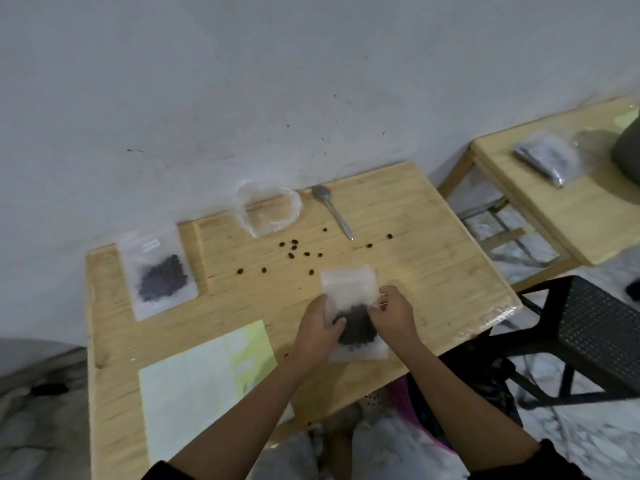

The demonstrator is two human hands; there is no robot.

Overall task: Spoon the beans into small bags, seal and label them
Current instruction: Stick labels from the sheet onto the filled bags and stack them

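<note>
A small clear bag with dark beans in its lower half lies on the wooden table near the front edge. My left hand grips its left side and my right hand pinches its right edge. A filled, labelled bag lies flat at the table's left. A metal spoon rests at the back. Several loose beans are scattered mid-table. An open, nearly empty clear plastic bag sits at the back. A pale green label sheet lies front left.
A second wooden table stands to the right with another bag of beans and a grey object on it. A black mesh chair is close on the right. The wall is just behind the table.
</note>
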